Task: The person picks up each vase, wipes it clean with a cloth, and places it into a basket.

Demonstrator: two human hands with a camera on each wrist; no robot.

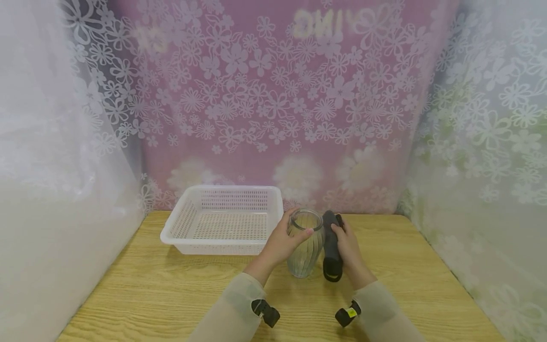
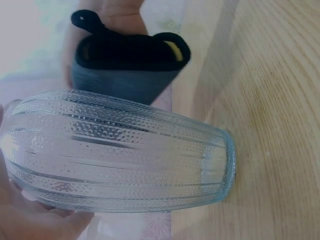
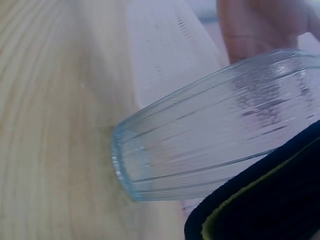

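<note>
A clear ribbed glass vase (image 1: 304, 254) stands about upright, gripped near its rim by my left hand (image 1: 279, 243). Its textured glass wall (image 2: 125, 155) fills the middle of the left wrist view. Whether its base touches the table, I cannot tell. Just to the right, my right hand (image 1: 348, 244) grips a dark grey folded cloth piece (image 1: 331, 247) with black edging. A small loop (image 2: 86, 21) and a bit of yellow inside show at its end. The cloth is close beside the vase; contact between them is unclear.
A white perforated plastic basket (image 1: 183, 242) sits at the back left of the wood-grain table (image 1: 179, 294), just beyond my left hand. Flower-patterned curtains (image 1: 273, 95) hang behind and on both sides.
</note>
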